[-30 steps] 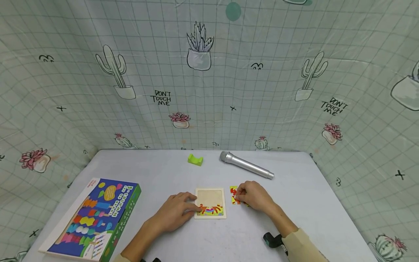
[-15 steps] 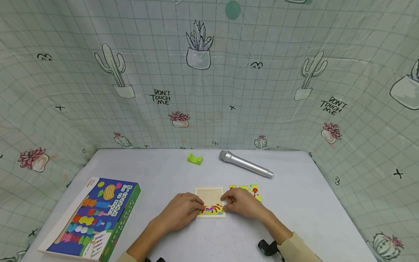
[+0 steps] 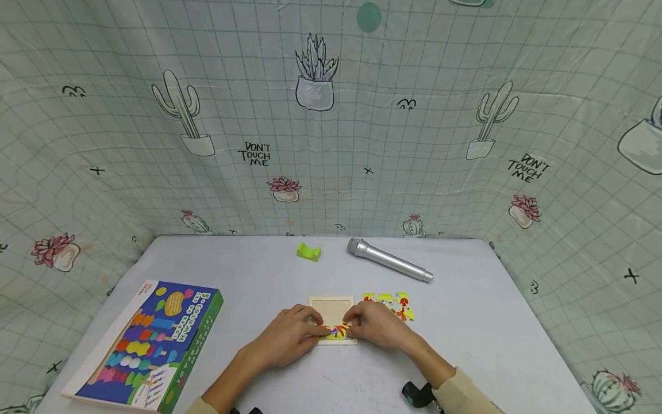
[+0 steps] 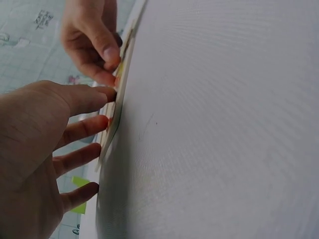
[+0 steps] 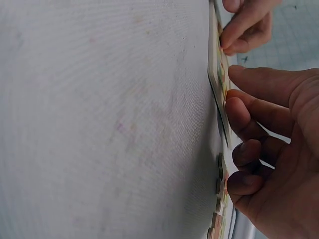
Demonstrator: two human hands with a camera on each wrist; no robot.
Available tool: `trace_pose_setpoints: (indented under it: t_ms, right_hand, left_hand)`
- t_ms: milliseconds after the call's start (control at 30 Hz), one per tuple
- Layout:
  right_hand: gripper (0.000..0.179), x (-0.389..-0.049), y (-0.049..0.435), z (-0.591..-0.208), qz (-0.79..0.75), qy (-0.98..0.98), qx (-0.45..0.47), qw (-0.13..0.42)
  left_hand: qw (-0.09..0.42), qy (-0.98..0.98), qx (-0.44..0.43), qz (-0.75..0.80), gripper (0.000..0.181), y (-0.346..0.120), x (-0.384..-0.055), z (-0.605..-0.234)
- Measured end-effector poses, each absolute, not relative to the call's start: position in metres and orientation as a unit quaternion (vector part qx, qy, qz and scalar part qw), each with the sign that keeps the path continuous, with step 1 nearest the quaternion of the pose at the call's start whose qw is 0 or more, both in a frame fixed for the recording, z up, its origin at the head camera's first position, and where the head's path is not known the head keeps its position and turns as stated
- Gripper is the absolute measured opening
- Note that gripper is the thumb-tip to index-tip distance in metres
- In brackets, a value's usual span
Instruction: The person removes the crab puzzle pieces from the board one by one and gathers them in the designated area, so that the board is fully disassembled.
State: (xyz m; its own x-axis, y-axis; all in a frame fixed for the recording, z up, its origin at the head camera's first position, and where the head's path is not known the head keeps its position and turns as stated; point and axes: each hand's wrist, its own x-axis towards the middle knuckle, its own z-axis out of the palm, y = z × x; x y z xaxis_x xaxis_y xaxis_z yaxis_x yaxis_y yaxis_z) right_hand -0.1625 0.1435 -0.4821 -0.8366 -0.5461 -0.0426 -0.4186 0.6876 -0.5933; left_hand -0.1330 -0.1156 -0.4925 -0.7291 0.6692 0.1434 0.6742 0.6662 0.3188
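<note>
A small wooden puzzle tray (image 3: 331,299) lies between the hands, with colourful pieces (image 3: 338,333) along its near side and bare wood at its far side. My left hand (image 3: 289,337) rests at its left edge, thumb over the pieces; in the left wrist view its fingers (image 4: 79,162) are spread and fairly straight. My right hand (image 3: 381,326) is at the tray's right side, thumb and index pinching a small puzzle piece (image 3: 346,324), mostly hidden by the fingertips. Its other fingers (image 5: 246,152) curl inward. Loose puzzle pieces (image 3: 404,303) lie just beyond the right hand.
A silver microphone (image 3: 390,260) and a bright green curved block (image 3: 308,252) lie toward the table's back. A blue and green toy box (image 3: 150,339) stands at the left. Behind the table hangs a grid-patterned cloth (image 3: 320,144).
My right hand has moved left from the loose pieces to the tray's right side, bringing a puzzle piece. My left hand has shifted slightly right, its thumb further over the pieces in the tray.
</note>
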Motion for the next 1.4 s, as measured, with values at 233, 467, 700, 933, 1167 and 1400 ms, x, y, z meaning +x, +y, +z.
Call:
trace_pose_setpoints:
  t_ms: [233,467,700,933,1167,1400]
  right_hand:
    - [0.014,-0.1615,0.1434,-0.4854,-0.307,0.912,-0.250,0.111]
    - [0.010,-0.1610,0.1430,-0.4864,-0.315,0.909,-0.253,0.104]
    - [0.008,-0.1610,0.1432,-0.4865,-0.309,0.911,-0.257,0.096]
    - [0.008,-0.1611,0.1436,-0.4875,-0.316,0.911,-0.247,0.098]
    - [0.008,-0.1620,0.1428,-0.4872,-0.323,0.908,-0.246,0.101]
    - [0.006,-0.1624,0.1430,-0.4839,-0.351,0.901,-0.231,0.109]
  left_hand:
    - [-0.012,-0.914,-0.363,-0.181,0.029,-0.1156,-0.1340,-0.4945]
    - [-0.023,-0.915,-0.358,-0.183,0.029,-0.1148,-0.1340,-0.4960]
    - [-0.020,-0.917,-0.356,-0.178,0.029,-0.1142,-0.1342,-0.4950]
    - [-0.017,-0.916,-0.359,-0.177,0.029,-0.1144,-0.1341,-0.4939]
    - [-0.019,-0.917,-0.359,-0.173,0.029,-0.1146,-0.1350,-0.4911]
    - [-0.022,-0.916,-0.360,-0.175,0.027,-0.1146,-0.1355,-0.4903]
